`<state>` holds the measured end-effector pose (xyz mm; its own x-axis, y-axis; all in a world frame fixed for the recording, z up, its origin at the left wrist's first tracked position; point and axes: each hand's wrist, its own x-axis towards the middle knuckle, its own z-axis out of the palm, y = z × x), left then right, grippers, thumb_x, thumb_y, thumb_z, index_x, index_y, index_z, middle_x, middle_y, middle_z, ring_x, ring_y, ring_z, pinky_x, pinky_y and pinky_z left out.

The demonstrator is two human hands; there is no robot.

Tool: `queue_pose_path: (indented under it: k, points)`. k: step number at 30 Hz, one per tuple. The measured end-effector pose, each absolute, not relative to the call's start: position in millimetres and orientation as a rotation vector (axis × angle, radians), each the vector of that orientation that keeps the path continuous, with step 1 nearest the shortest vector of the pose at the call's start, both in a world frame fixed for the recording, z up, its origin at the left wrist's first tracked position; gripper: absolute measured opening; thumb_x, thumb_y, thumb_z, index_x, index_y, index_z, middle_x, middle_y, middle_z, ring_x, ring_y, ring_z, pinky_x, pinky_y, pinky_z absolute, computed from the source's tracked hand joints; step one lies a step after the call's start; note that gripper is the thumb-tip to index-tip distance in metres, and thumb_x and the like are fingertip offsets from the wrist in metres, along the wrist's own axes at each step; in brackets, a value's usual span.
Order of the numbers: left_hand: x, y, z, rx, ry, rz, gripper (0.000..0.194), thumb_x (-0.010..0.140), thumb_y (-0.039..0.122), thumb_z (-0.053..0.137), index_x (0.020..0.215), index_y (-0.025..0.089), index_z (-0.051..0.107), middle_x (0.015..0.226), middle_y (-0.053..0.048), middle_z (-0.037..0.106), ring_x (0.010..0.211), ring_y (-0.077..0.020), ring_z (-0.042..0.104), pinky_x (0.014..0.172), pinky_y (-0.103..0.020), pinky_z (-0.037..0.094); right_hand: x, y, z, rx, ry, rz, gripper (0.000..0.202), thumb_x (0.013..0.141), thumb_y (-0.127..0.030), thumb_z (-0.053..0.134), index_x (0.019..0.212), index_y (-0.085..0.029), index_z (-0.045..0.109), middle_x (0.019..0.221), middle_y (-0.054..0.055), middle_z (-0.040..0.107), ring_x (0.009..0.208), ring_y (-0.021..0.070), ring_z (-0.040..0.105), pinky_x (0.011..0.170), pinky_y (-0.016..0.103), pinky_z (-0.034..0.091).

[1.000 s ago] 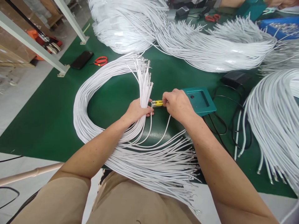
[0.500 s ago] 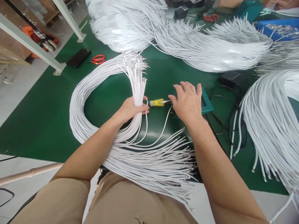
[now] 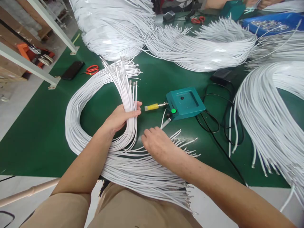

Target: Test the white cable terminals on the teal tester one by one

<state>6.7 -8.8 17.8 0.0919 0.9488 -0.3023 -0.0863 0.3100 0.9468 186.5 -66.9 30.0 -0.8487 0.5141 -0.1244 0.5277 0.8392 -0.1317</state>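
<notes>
Mid-frame, the left hand (image 3: 121, 116) clasps a white cable bundle (image 3: 129, 106) between thumb and fingers. The right hand (image 3: 156, 144) curls over loose cables (image 3: 137, 167) (whether its fingers pinch one, nobody can tell); singling out a strand seems underway, calling for a fine pinch.
</notes>
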Motion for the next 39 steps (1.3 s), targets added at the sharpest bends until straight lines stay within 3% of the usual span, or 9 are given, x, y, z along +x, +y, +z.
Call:
queue_pose_path:
  k: [5,7,9,12,14,18,23,32,39]
  points:
    - [10,-8,19,0.913,1.169,0.973,0.050,0.059,0.027,0.083,0.104,0.014,0.066,0.075,0.001,0.062,0.069,-0.0116,0.060,0.068,-0.025,0.047,190,-104,48,0.624,2.699,-0.561,0.030,0.053,-0.005,0.072,0.081,-0.013,0.067,0.071,0.008,0.064,0.061,0.0194,0.059,0.048,0.029,0.036]
    - [12,-9,21,0.887,1.172,0.971,0.049,0.058,0.028,0.084,0.102,0.014,0.065,0.075,0.000,0.063,0.069,-0.0124,0.062,0.068,-0.026,0.048,194,-96,56,0.558,2.684,-0.670,0.017,0.059,-0.004,0.071,0.071,-0.015,0.067,0.067,0.006,0.066,0.056,0.0167,0.058,0.046,0.027,0.034]
    - [14,-10,21,0.880,1.179,0.970,0.047,0.057,0.028,0.084,0.097,0.013,0.065,0.075,0.000,0.064,0.067,-0.0127,0.063,0.068,-0.026,0.048,200,-68,62,0.655,2.683,-0.963,0.013,0.075,-0.010,0.064,0.062,-0.015,0.064,0.058,0.004,0.063,0.050,0.0135,0.056,0.045,0.025,0.034]
    - [16,-13,20,0.929,1.172,0.962,0.044,0.055,0.026,0.085,0.091,0.013,0.063,0.072,0.000,0.065,0.066,-0.0144,0.064,0.069,-0.029,0.050,207,-12,65,1.455,2.563,-1.702,0.023,0.088,-0.024,0.051,0.068,-0.016,0.060,0.056,0.001,0.061,0.044,0.0097,0.054,0.043,0.022,0.039]
    - [18,-14,20,0.995,1.174,0.924,0.041,0.056,0.025,0.085,0.088,0.014,0.063,0.070,-0.001,0.066,0.066,-0.0158,0.065,0.070,-0.030,0.050,207,18,63,1.892,2.409,-2.014,0.025,0.087,-0.036,0.054,0.071,-0.017,0.058,0.057,0.000,0.059,0.040,0.0087,0.051,0.039,0.023,0.040]
    - [21,-17,22,1.101,1.178,0.808,0.034,0.059,0.025,0.083,0.083,0.014,0.062,0.071,-0.002,0.068,0.067,-0.0164,0.065,0.070,-0.030,0.050,198,35,52,1.861,2.196,-2.661,0.023,0.077,-0.037,0.068,0.070,-0.017,0.059,0.050,-0.005,0.051,0.040,0.0060,0.044,0.039,0.020,0.039]
    - [24,-15,21,0.914,1.058,0.940,0.032,0.063,0.028,0.081,0.082,0.015,0.058,0.084,-0.003,0.068,0.079,-0.0158,0.067,0.074,-0.028,0.052,192,16,41,1.818,2.232,-2.718,0.018,0.073,-0.031,0.070,0.068,-0.015,0.064,0.057,-0.004,0.055,0.046,0.0047,0.042,0.042,0.019,0.034]
    - [28,-14,21,1.021,1.115,0.976,0.030,0.064,0.025,0.080,0.075,0.014,0.054,0.068,0.000,0.062,0.065,-0.0124,0.064,0.053,-0.021,0.041,183,14,31,1.767,2.012,-2.929,0.027,0.060,-0.036,0.079,0.073,-0.016,0.066,0.068,-0.001,0.065,0.051,0.0066,0.049,0.047,0.022,0.035]
    - [27,-17,24,1.061,1.152,0.998,0.033,0.065,0.024,0.079,0.077,0.016,0.049,0.073,0.000,0.064,0.066,-0.0140,0.066,0.052,-0.021,0.041,187,15,21,1.647,1.795,-3.162,0.023,0.069,-0.036,0.073,0.075,-0.014,0.070,0.058,-0.003,0.055,0.050,0.0061,0.042,0.051,0.023,0.034]
